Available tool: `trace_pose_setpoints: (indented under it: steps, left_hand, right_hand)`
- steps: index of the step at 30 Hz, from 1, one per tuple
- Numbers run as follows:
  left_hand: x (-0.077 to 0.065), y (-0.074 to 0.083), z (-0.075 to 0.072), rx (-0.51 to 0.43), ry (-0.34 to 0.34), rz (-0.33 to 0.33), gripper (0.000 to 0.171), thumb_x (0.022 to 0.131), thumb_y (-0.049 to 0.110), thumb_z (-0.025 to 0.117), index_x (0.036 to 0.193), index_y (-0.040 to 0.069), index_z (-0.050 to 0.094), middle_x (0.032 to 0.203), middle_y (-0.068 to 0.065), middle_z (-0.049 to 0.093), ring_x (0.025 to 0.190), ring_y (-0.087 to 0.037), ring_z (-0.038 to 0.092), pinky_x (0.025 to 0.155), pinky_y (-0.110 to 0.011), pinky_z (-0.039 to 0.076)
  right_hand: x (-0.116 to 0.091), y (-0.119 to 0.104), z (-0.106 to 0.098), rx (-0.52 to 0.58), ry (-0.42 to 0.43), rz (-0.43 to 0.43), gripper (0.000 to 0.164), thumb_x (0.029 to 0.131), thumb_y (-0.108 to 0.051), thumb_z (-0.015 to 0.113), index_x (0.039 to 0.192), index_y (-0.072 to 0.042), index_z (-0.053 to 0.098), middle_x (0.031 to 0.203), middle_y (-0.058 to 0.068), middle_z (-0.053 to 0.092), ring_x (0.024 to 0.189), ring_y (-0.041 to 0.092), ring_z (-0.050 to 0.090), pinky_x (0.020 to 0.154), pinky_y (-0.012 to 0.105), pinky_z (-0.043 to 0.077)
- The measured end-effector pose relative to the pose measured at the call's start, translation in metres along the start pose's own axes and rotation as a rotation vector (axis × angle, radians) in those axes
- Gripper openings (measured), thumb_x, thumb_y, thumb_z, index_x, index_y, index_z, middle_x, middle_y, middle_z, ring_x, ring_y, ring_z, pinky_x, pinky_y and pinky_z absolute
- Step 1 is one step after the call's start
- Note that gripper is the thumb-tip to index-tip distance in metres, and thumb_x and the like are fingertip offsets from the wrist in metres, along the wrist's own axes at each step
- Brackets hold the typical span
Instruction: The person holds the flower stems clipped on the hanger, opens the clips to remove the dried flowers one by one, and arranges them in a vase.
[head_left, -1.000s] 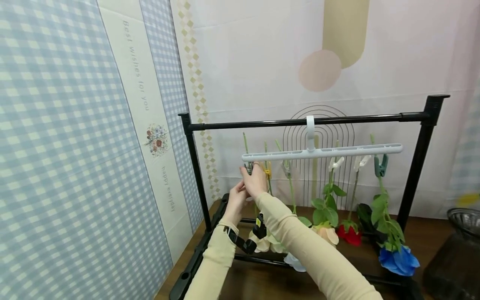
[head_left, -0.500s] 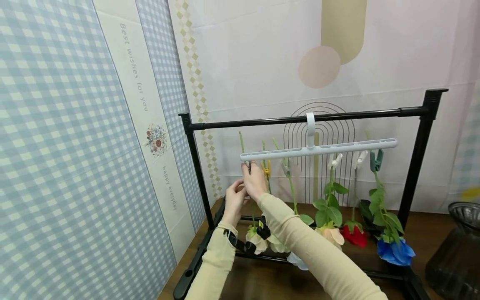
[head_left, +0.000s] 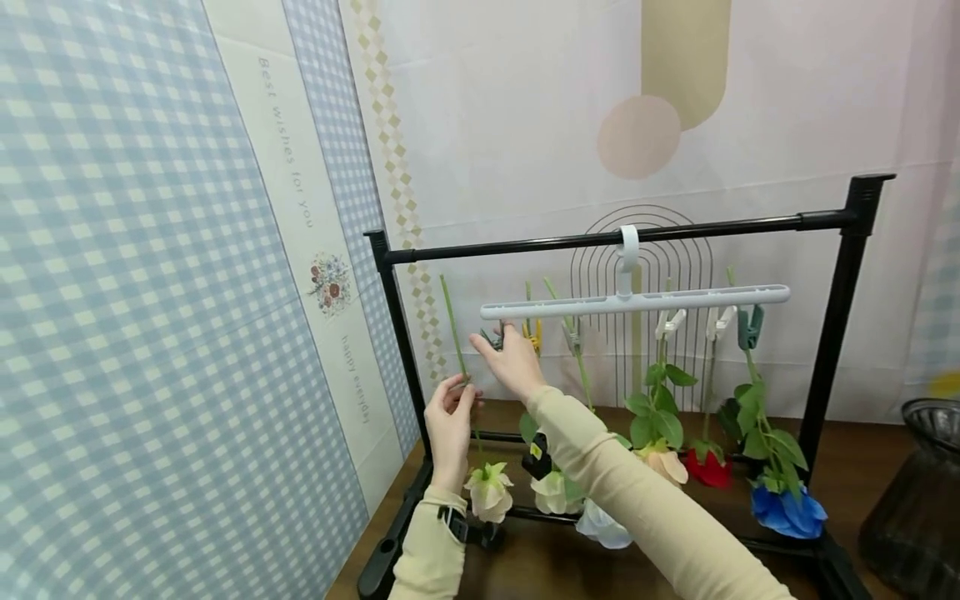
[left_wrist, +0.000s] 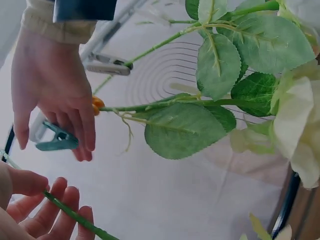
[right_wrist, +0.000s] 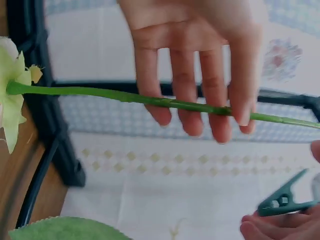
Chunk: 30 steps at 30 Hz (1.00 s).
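Observation:
My left hand (head_left: 450, 433) pinches the green stem of a cream rose (head_left: 490, 493) between thumb and fingers. The rose hangs head down, and its bare stem end points up, left of the white hanger (head_left: 555, 308). In the right wrist view the stem (right_wrist: 135, 97) runs across the left hand's fingers. My right hand (head_left: 513, 362) is at the hanger's left end, fingers extended behind a dark green clip (left_wrist: 59, 137) and thumb apart from it. The clip hangs from the hanger with no stem in it.
More roses hang head down from clips, among them a red one (head_left: 707, 468) and a blue one (head_left: 789, 508). The hanger hooks over a black rack bar (head_left: 525, 245). A dark glass vase (head_left: 918, 500) stands at the right.
The left hand has moved left and down with the cream rose, its stem now away from the green clip. The right hand's thumb has spread off the clip.

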<state>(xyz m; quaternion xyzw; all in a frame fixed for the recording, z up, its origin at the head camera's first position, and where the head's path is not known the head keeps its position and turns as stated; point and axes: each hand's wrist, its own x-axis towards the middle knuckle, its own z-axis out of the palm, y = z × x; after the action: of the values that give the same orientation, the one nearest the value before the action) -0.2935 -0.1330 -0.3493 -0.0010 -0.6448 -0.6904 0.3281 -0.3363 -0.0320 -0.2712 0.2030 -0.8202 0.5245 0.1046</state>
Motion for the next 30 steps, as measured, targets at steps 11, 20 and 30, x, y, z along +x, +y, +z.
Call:
trace_pose_setpoints:
  steps: [11,20,30]
  left_hand:
    - [-0.033,0.035,-0.005,0.171,0.040,0.289,0.027,0.095,0.019,0.063,0.115,0.002,0.066,0.093,-0.017,0.070,0.075,-0.013,0.067,0.069,-0.023,0.054]
    - [-0.058,0.048,0.017,0.417,-0.014,0.574,0.018,0.093,0.015,0.065,0.110,0.012,0.072,0.091,-0.005,0.071,0.078,-0.015,0.065,0.069,-0.029,0.054]
    - [-0.073,0.050,0.042,0.691,-0.042,0.891,0.016,0.086,0.007,0.069,0.096,0.018,0.077,0.084,0.004,0.071,0.074,-0.014,0.063,0.071,-0.032,0.048]
  right_hand:
    - [-0.074,-0.031,-0.044,-0.240,-0.098,-0.228,0.068,0.098,-0.034,0.055,0.151,-0.001,0.028,0.156,0.018,0.032,0.143,0.034,0.034,0.115,0.050,0.031]
    - [-0.142,-0.025,-0.091,-0.517,0.276,-0.745,0.024,0.083,-0.009,0.073,0.107,-0.009,0.071,0.111,0.006,0.070,0.101,0.020,0.067,0.078,0.034,0.056]
    - [-0.141,-0.005,-0.109,-0.688,0.288,-0.860,0.034,0.076,0.001,0.077,0.109,-0.003,0.070,0.113,0.013,0.069,0.100,0.026,0.067,0.082,0.037,0.057]
